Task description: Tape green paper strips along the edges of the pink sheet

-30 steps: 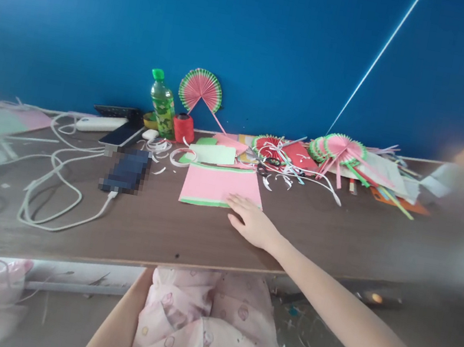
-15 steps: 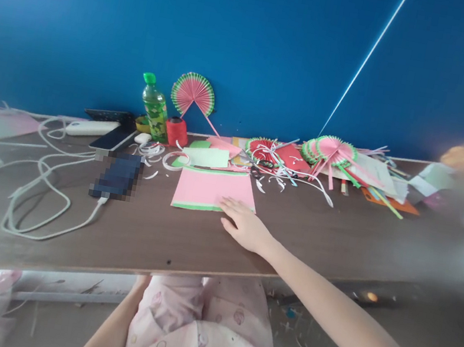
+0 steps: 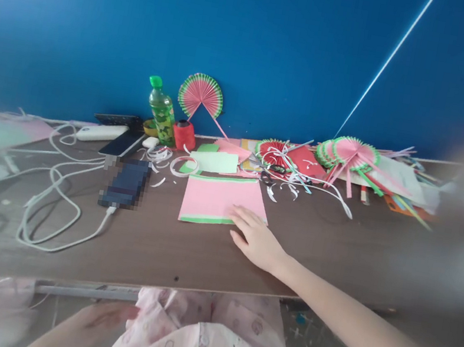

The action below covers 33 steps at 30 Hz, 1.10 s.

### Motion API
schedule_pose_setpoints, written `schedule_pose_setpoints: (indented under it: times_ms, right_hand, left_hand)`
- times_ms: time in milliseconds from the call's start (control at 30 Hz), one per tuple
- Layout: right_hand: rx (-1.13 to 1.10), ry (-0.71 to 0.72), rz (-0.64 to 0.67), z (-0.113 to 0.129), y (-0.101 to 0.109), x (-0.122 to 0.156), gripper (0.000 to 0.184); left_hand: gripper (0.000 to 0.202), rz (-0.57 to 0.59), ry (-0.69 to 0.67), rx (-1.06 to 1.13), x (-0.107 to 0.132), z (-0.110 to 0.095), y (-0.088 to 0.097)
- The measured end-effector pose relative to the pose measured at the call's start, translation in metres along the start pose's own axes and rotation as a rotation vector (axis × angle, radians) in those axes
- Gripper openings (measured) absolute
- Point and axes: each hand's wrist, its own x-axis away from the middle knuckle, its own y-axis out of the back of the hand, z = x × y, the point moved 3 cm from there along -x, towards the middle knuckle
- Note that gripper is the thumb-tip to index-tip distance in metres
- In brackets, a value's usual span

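Observation:
A pink sheet of paper (image 3: pixel 218 198) with green strips along its near and far edges lies flat on the brown table (image 3: pixel 147 248). My right hand (image 3: pixel 256 239) rests on its near right corner, fingers stretched out and holding nothing. Below the table edge, my left hand (image 3: pixel 112 315) is beside my left thigh, smeared by motion, so its fingers do not show clearly. Just beyond the sheet are light green papers (image 3: pixel 214 161) and a ring of white tape (image 3: pixel 183 166).
On the left lie a phone (image 3: pixel 126 183) and a looped white cable (image 3: pixel 53 190). A green bottle (image 3: pixel 162 113), a red spool (image 3: pixel 183 135) and a pleated paper fan (image 3: pixel 201 96) stand by the wall. More fans (image 3: pixel 354 153), strips and scissors (image 3: pixel 268 177) lie back right.
My left hand has moved left and away from my lap, coming out from under the table edge. My right hand stays on the pink sheet. The whole view has shifted slightly.

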Motion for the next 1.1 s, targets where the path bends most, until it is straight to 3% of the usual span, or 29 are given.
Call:
schedule_pose_setpoints:
  times_ms: [33,133,233,300,367,467,600,900,1000,1100]
  right_hand:
    - [0.007,0.002,-0.017,0.001,0.001,-0.001,0.043]
    - [0.025,0.035,-0.037,0.010,0.003,-0.004,0.044]
    - [0.049,0.078,0.018,0.021,-0.004,-0.008,0.046]
    - [0.074,0.073,0.058,0.024,-0.010,-0.010,0.048]
    - [0.083,0.062,0.099,0.025,-0.014,-0.010,0.051]
    - [0.074,0.078,0.164,0.021,-0.015,-0.009,0.053]
    - [0.099,0.058,0.227,0.008,-0.005,0.000,0.057]
    - [0.105,-0.091,0.198,-0.027,0.020,0.036,0.056]
    - [0.039,-0.144,0.113,-0.029,0.030,0.022,0.046]
    - [0.041,-0.179,-0.038,-0.026,0.034,-0.017,0.042]
  left_hand:
    - [0.033,0.057,-0.002,0.018,0.007,-0.016,0.009]
    - [0.040,-0.012,-0.118,-0.069,-0.004,-0.080,0.024]
    - [0.044,-0.183,-0.364,-0.215,-0.049,-0.140,0.005]
    - [0.048,-0.226,-0.492,-0.386,-0.079,-0.161,-0.020]
    - [0.051,-0.258,-0.516,-0.580,-0.101,-0.166,-0.040]
    - [0.053,-0.317,-0.549,-0.763,-0.110,-0.161,-0.053]
    - [0.056,-0.312,-0.537,-0.873,-0.104,-0.157,-0.050]
    - [0.058,-0.322,-0.509,-0.897,-0.095,-0.156,-0.045]
    - [0.051,-0.308,-0.517,-0.885,-0.097,-0.165,-0.035]
    - [0.047,-0.384,-0.558,-0.890,-0.120,-0.191,-0.020]
